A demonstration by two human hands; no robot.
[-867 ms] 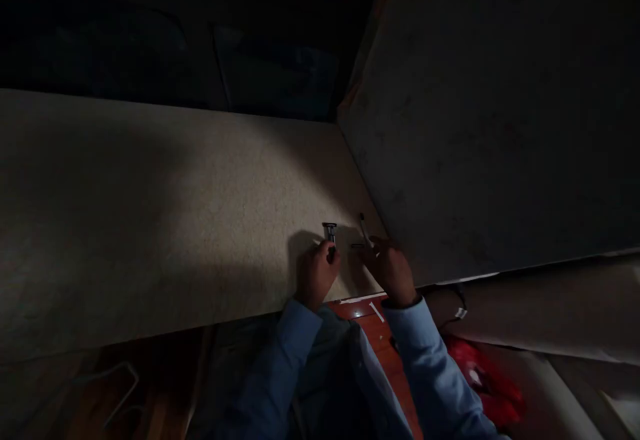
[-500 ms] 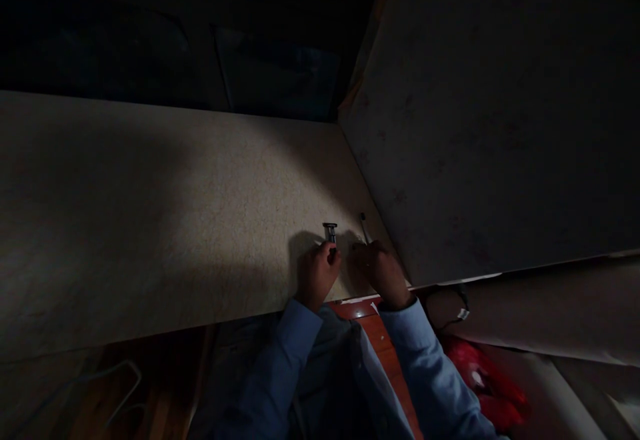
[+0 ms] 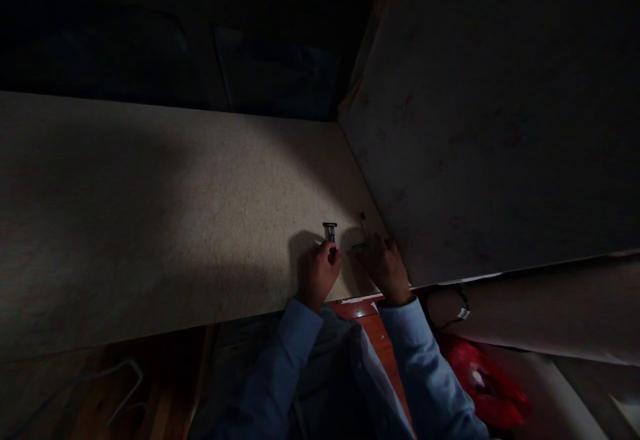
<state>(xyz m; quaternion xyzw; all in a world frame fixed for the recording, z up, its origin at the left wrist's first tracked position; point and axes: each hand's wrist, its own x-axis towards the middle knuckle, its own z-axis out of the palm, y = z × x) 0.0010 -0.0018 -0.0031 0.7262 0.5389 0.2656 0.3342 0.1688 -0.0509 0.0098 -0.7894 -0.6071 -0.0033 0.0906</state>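
Observation:
My left hand (image 3: 320, 276) rests at the table's near edge. Its thumb and fingers are pinched round the lower end of a small T-shaped thing, which looks like a razor (image 3: 331, 232), with a dark crosswise head and a shiny neck. To its right my right hand (image 3: 386, 268) lies low over the table, fingers loosely apart. A thin stick with a black tip (image 3: 363, 217) points away from beneath these fingers. Beside the fingertips is a small dark strip (image 3: 359, 247), perhaps touching them. Dim light hides the finer details.
The pale table (image 3: 225, 193) runs far to the left. A wall-like panel (image 3: 490, 127) rises along its right side. Below on the right are a black cable (image 3: 445, 323) with a white tag and a red plastic bag (image 3: 493, 383). A white cable (image 3: 131, 367) hangs lower left.
My right hand has loosened from a closed shape and its fingers have spread a little to the right. The small dark strip shows more now. My left hand has stayed put.

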